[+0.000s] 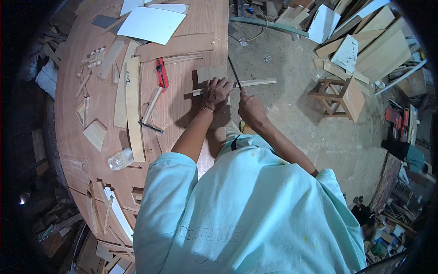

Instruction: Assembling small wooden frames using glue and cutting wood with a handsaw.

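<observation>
My left hand (215, 95) presses a narrow pale wooden strip (260, 81) down on a small board (209, 72) at the right edge of the plywood table (77, 146), fingers bent over it. The strip sticks out past the edge. My right hand (251, 109) is closed on the lower end of a long, dark, thin tool (233, 68), perhaps a saw blade, which crosses the strip just right of my left fingers. A red and black tool (162, 74) lies left of the board, near a loose stick (152, 104) and a dark pen-like item (150, 128).
A clear container (120, 160), long planks (135, 109) and white sheets (150, 20) lie on the table. A wooden stool (351, 98) stands on the floor at right, below stacked boards (378, 50). At far right is what looks like a person in teal (413, 157).
</observation>
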The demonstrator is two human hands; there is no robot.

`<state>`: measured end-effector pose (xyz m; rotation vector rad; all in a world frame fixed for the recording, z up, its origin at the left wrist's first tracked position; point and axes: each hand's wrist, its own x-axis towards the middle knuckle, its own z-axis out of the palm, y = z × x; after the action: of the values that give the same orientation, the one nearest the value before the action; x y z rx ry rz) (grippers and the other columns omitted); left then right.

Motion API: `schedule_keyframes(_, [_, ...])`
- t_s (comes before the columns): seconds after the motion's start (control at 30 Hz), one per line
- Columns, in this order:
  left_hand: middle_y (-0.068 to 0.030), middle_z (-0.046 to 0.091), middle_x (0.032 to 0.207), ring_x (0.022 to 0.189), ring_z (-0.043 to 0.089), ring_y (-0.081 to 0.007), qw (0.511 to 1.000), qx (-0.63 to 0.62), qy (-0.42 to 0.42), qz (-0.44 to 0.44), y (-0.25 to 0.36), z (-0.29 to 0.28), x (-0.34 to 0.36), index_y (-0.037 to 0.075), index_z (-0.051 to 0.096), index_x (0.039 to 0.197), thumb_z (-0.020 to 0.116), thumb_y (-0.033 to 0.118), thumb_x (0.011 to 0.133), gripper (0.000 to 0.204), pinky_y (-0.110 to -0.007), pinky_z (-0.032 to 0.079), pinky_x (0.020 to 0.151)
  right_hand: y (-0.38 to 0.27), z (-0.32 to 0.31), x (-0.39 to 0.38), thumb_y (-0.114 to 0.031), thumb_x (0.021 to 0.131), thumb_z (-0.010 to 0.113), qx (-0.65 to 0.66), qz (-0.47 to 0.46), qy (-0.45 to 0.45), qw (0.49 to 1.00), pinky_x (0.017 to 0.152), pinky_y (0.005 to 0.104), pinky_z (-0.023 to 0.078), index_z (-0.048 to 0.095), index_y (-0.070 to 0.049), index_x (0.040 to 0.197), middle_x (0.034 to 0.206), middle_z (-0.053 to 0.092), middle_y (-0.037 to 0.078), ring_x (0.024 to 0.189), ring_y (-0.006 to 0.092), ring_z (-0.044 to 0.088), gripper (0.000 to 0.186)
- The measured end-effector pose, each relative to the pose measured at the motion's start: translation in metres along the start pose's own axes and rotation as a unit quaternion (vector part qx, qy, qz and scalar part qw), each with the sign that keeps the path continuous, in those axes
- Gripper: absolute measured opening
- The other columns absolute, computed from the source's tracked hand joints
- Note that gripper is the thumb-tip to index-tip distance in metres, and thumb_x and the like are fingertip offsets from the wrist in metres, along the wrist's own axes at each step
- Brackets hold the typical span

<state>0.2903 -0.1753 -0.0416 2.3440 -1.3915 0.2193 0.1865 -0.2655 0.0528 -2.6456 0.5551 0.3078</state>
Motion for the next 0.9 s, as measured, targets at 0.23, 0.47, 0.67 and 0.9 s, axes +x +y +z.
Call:
schedule_keyframes(0.23, [0.0038, 0.047, 0.084, 0.079, 0.044, -0.0176, 1.000, 0.021, 0.018, 0.005, 0.002, -0.001, 0.001, 0.019, 0.052, 0.089, 0.047, 0.024, 0.071, 0.019, -0.034, 0.035, 0.068, -0.001, 0.005, -0.003, -0.007, 0.073, 0.034, 0.020, 0.000, 0.013, 1.000, 0.055, 0.0459, 0.042, 0.034, 0.006, 0.112, 0.064, 0.053, 0.025, 0.059, 0.0374, 0.053, 0.042])
schedule_keyframes(0.47, [0.0004, 0.047, 0.085, 0.082, 0.043, -0.0195, 1.000, -0.005, -0.022, -0.006, 0.006, -0.010, 0.003, 0.015, 0.051, 0.092, 0.044, 0.017, 0.072, 0.021, -0.034, 0.035, 0.070, 0.003, 0.013, -0.002, -0.007, 0.072, 0.034, 0.016, -0.033, 0.031, 0.999, 0.054, 0.0453, 0.042, 0.033, 0.011, 0.110, 0.063, 0.052, 0.025, 0.056, 0.0373, 0.053, 0.042])
schedule_keyframes(0.67, [-0.0015, 0.047, 0.085, 0.083, 0.043, -0.0203, 0.999, -0.009, -0.041, -0.015, 0.009, -0.014, 0.003, 0.014, 0.050, 0.094, 0.044, 0.017, 0.072, 0.022, -0.035, 0.034, 0.071, -0.001, 0.005, -0.003, -0.007, 0.073, 0.034, 0.039, -0.015, 0.006, 0.999, 0.053, 0.0453, 0.042, 0.032, 0.009, 0.111, 0.062, 0.052, 0.026, 0.056, 0.0380, 0.053, 0.042])
schedule_keyframes(0.9, [-0.0014, 0.048, 0.086, 0.082, 0.043, -0.0205, 0.999, -0.016, -0.040, -0.015, 0.009, -0.017, 0.002, 0.014, 0.051, 0.094, 0.043, 0.017, 0.073, 0.022, -0.036, 0.034, 0.072, -0.009, -0.003, -0.003, -0.006, 0.074, 0.035, -0.024, -0.007, -0.042, 0.999, 0.051, 0.0384, 0.045, 0.030, 0.012, 0.111, 0.066, 0.055, 0.023, 0.061, 0.0328, 0.056, 0.042])
